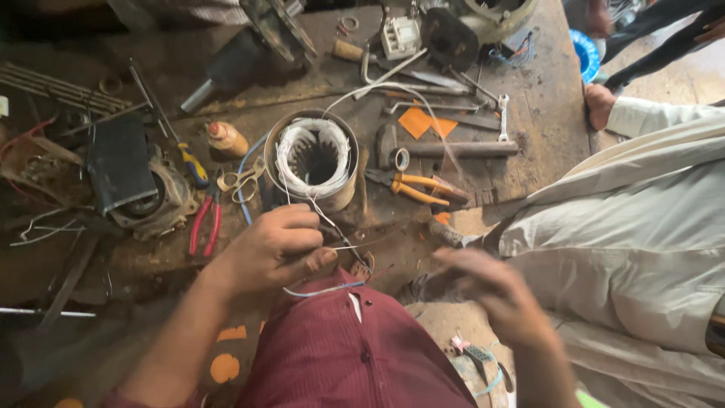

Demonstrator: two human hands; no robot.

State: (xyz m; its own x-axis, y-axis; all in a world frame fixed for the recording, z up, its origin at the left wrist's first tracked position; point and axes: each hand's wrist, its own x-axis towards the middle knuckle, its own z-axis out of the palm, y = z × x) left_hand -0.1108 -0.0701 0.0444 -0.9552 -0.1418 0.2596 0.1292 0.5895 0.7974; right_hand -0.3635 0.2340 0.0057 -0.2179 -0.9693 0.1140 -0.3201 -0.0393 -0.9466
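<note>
A round motor stator with white-sleeved windings stands upright on the dirty workbench. Thin white lead wires run from it toward me. My left hand is closed around those wires just in front of the stator, and a blue wire curves below its thumb. My right hand hovers blurred over the bench's front edge, fingers curled; whether it holds anything is unclear.
Orange-handled pliers and a hammer lie right of the stator. Red-handled pliers, scissors, a screwdriver and a motor end cover lie left. Another person in pale clothes stands at the right.
</note>
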